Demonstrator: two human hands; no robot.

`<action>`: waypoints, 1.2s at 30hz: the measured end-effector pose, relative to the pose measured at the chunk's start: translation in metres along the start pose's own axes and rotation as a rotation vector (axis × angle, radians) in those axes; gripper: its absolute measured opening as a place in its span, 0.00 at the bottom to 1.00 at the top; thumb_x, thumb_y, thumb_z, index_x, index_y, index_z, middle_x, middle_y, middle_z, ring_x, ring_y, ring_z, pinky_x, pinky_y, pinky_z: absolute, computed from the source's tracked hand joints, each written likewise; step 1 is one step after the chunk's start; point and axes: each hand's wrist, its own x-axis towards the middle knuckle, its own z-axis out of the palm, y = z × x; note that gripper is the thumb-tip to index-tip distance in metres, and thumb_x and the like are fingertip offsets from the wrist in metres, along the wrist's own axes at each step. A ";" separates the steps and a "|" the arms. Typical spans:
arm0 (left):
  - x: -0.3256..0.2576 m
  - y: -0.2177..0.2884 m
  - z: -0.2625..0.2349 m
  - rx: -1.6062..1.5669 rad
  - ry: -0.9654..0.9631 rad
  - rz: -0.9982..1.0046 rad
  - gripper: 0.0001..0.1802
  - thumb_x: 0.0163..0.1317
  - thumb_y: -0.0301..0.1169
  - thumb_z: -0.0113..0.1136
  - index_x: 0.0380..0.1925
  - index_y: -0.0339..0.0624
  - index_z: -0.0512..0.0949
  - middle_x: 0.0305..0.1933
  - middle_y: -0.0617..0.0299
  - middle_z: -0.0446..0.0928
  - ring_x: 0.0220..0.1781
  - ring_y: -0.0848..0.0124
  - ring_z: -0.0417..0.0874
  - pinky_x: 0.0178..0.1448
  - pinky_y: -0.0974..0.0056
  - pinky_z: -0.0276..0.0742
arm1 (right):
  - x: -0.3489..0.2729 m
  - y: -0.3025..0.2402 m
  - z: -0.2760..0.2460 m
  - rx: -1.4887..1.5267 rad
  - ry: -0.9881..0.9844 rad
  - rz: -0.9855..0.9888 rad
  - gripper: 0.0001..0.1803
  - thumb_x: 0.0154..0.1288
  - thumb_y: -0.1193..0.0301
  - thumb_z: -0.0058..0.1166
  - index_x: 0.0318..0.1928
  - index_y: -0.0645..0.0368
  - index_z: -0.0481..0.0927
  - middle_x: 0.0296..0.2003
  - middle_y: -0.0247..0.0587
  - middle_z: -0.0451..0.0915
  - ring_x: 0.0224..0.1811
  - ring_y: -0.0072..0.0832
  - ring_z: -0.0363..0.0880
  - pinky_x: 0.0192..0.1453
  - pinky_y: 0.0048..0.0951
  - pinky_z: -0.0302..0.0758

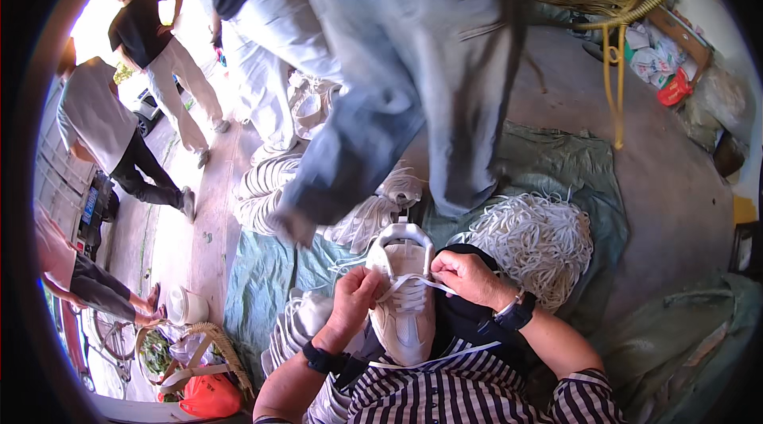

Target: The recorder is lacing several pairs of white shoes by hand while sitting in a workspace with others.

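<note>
Head view: pinching white lace (408, 278) with left hand (355, 294) and right hand (470, 275), over white shoe (397, 330) between both; apparently threading or tightening, next calling for an even pull outward.

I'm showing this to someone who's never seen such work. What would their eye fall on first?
Probably the blurred blue trousers of a person at the top centre. Below them, the left hand and right hand pinch the white lace of a pale shoe. Right of it, a big tangled heap of white cords lies on a green sheet.
</note>
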 end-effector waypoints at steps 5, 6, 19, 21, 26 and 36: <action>0.009 0.027 0.006 0.988 0.069 0.629 0.07 0.54 0.28 0.60 0.25 0.39 0.72 0.24 0.60 0.71 0.24 0.61 0.75 0.31 0.63 0.74 | 0.003 -0.001 -0.004 -0.218 0.026 -0.162 0.04 0.59 0.77 0.51 0.35 0.63 0.75 0.28 0.42 0.79 0.28 0.34 0.80 0.32 0.29 0.75; 0.011 0.034 0.001 1.073 -0.018 0.636 0.06 0.53 0.29 0.60 0.25 0.41 0.73 0.27 0.59 0.72 0.27 0.59 0.75 0.32 0.61 0.75 | 0.004 -0.014 -0.003 -0.416 0.117 -0.265 0.06 0.57 0.77 0.53 0.36 0.62 0.75 0.31 0.40 0.77 0.33 0.33 0.79 0.35 0.28 0.76; 0.060 0.073 -0.016 1.385 -0.676 1.006 0.14 0.48 0.43 0.65 0.30 0.47 0.77 0.30 0.63 0.74 0.34 0.63 0.75 0.35 0.61 0.77 | 0.053 -0.056 -0.004 -1.001 -0.496 -0.059 0.05 0.51 0.72 0.52 0.25 0.59 0.79 0.38 0.43 0.74 0.45 0.37 0.72 0.47 0.35 0.70; 0.054 0.064 -0.009 1.434 -0.579 0.885 0.12 0.49 0.42 0.64 0.29 0.50 0.78 0.29 0.62 0.74 0.33 0.62 0.76 0.36 0.63 0.76 | 0.053 -0.049 0.009 -1.022 -0.389 -0.106 0.06 0.51 0.71 0.52 0.28 0.61 0.79 0.38 0.46 0.74 0.44 0.40 0.73 0.47 0.38 0.70; 0.058 0.052 0.002 0.695 -0.491 0.381 0.09 0.60 0.36 0.56 0.30 0.41 0.77 0.28 0.63 0.76 0.31 0.69 0.77 0.34 0.65 0.73 | 0.052 -0.022 0.012 -0.853 -0.162 -0.259 0.08 0.57 0.71 0.50 0.31 0.64 0.76 0.32 0.47 0.76 0.33 0.43 0.77 0.38 0.38 0.74; 0.044 0.016 -0.018 -0.250 -0.412 0.131 0.10 0.58 0.37 0.62 0.28 0.42 0.79 0.45 0.64 0.74 0.44 0.72 0.75 0.53 0.64 0.68 | 0.051 -0.030 0.042 0.488 -0.306 0.142 0.09 0.64 0.69 0.53 0.42 0.59 0.75 0.28 0.29 0.75 0.22 0.12 0.72 0.20 0.16 0.68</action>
